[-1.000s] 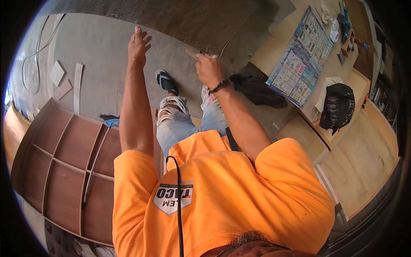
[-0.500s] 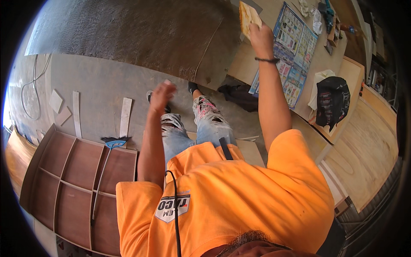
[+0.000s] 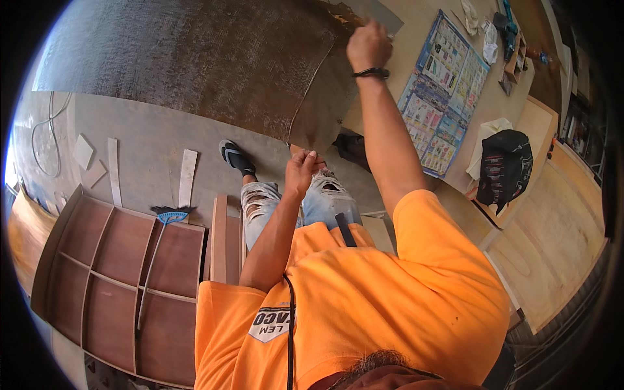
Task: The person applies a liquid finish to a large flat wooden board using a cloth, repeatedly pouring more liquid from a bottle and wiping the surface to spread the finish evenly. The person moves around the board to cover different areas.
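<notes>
My right hand [image 3: 370, 47] is closed at the right end of a large dark brown sheet [image 3: 214, 58] with a wet-looking, streaked surface. It grips a flat, stained yellowish spreader [image 3: 346, 13], which is mostly dark and blurred in this view. A thin pale line runs across the sheet left of that hand. My left hand [image 3: 303, 170] hangs in front of my thighs, below the sheet's near edge, with its fingers curled together. Whether anything small is between those fingers is hidden.
A printed poster [image 3: 442, 91] lies on the wooden table at the right, near a black bag [image 3: 504, 166]. At left, a gridded brown panel [image 3: 110, 279] has a blue-headed broom [image 3: 171, 216] on it. Pale strips [image 3: 187, 177] and a cable [image 3: 52, 133] lie on the floor.
My right hand has moved left with the spreader, from above the table to the sheet's right end. My left hand has come right and down, its fingers now curled. My feet have shifted.
</notes>
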`<state>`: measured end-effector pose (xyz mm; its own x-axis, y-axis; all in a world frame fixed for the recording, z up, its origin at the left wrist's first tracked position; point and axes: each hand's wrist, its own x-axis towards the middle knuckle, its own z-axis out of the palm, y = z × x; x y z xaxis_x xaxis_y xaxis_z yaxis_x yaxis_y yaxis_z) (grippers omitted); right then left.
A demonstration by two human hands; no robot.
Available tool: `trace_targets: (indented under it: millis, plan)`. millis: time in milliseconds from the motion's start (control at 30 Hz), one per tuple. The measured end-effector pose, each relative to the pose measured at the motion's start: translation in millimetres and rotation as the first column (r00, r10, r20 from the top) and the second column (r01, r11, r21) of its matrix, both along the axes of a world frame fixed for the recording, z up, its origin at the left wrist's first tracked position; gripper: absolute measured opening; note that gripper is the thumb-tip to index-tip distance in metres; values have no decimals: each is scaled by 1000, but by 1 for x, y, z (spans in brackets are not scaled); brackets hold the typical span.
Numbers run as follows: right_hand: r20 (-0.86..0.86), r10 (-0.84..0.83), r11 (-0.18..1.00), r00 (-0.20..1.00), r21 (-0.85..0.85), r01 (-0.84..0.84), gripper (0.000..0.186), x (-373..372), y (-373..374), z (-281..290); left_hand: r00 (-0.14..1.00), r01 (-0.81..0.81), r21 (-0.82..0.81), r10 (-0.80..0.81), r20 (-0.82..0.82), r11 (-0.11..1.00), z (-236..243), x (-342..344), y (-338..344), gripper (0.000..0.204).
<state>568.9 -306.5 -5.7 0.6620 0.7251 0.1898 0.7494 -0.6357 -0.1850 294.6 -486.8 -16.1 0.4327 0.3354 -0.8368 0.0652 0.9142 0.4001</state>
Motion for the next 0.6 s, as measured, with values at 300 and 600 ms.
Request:
trace_targets:
  millis: [300, 600]
  plan:
    - [-398, -124, 955, 909, -297, 0, 31, 20, 43, 11, 997, -30, -30, 28, -67, 999, -8, -1, -1, 25]
    - [-476, 610, 772, 633, 178, -611, 37, 18, 68, -6, 996, 74, -82, -69, 57, 994, -11, -21, 7, 24]
